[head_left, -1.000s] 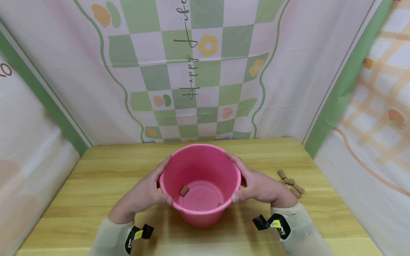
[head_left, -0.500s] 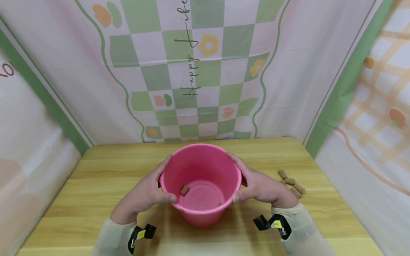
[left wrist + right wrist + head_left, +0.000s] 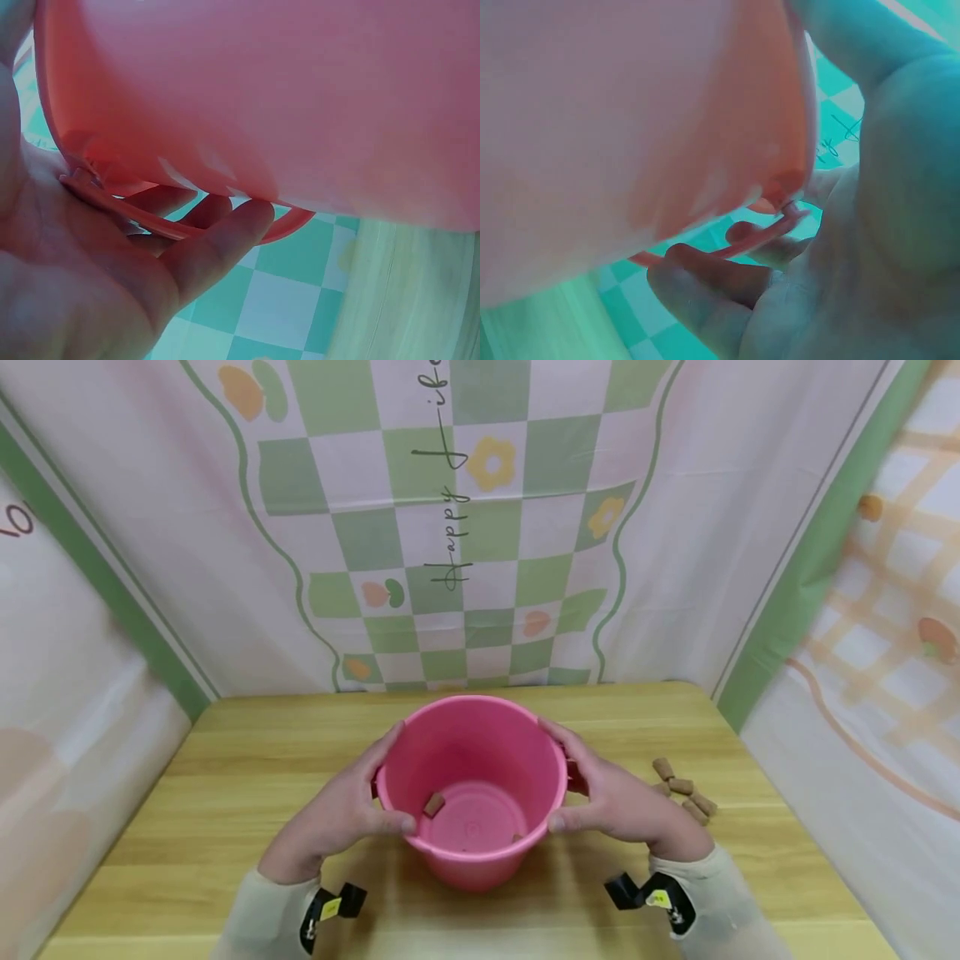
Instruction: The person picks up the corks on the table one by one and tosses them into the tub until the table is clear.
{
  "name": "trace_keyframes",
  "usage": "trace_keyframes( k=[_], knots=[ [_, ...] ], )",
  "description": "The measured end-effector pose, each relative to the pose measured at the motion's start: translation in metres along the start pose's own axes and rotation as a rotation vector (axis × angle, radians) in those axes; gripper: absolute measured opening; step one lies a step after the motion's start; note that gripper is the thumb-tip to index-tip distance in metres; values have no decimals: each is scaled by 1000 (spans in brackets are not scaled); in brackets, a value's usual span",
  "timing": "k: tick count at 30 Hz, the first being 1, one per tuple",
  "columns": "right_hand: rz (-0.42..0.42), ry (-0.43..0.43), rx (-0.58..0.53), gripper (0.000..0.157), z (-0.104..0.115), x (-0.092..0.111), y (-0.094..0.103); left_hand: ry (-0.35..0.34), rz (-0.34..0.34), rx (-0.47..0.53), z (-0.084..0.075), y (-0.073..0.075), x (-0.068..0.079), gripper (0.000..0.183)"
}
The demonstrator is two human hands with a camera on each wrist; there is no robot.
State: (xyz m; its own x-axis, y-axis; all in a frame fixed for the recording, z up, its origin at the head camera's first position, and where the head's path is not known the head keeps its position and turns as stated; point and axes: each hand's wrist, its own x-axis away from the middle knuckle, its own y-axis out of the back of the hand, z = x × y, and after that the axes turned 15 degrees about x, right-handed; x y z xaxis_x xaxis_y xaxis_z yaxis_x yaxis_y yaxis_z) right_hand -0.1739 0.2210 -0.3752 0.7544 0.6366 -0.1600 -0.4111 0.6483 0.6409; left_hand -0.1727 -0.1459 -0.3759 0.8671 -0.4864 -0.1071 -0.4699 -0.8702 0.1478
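Note:
A pink plastic bucket (image 3: pixel 480 868) stands tilted toward me, its mouth facing up. On its left side my left hand (image 3: pixel 348 810) grips it, thumb by the front rim and fingers along the outer wall. In the left wrist view, fingers reach past the thin handle (image 3: pixel 289 225) to the bucket's wall. Around the right side curls my right hand (image 3: pixel 618 797), its thumb at the rim and a small gap showing beside the palm. The right wrist view has fingertips close by the handle (image 3: pixel 754 240). Inside the bucket lies a brown cork (image 3: pixel 433 805), with a second small brown piece (image 3: pixel 517 837) partly hidden.
Several brown corks (image 3: pixel 682 787) lie in a loose group on the wooden table (image 3: pixel 262 793), right of the bucket. Printed cloth (image 3: pixel 480 543) hangs behind the table and on both sides. Each wrist carries a black strapped device (image 3: pixel 637 892).
My right hand has shifted slightly right, widening the gap between its palm and the bucket. The left hand and bucket hold nearly the same place.

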Motion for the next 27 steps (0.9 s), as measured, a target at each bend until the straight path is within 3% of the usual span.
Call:
trace_keyframes(
  k=[3, 8, 17, 23, 27],
  knots=[
    [-19, -59, 50, 104, 0, 6, 4, -3, -1, 4, 0, -1, 0, 118],
    [-51, -128, 32, 93, -10, 16, 11, -19, 11, 23, 1, -1, 0, 117],
    [-177, -306, 119, 73, -35, 34, 29, -20, 28, 23, 2, 1, -1, 117],
    [-274, -376, 6, 64, -57, 47, 45, -8, 32, 18, 1, 1, 0, 117],
    [-385, -344, -126, 50, -75, 59, 57, -14, 41, 26, 1, 1, 0, 116]
  ],
)
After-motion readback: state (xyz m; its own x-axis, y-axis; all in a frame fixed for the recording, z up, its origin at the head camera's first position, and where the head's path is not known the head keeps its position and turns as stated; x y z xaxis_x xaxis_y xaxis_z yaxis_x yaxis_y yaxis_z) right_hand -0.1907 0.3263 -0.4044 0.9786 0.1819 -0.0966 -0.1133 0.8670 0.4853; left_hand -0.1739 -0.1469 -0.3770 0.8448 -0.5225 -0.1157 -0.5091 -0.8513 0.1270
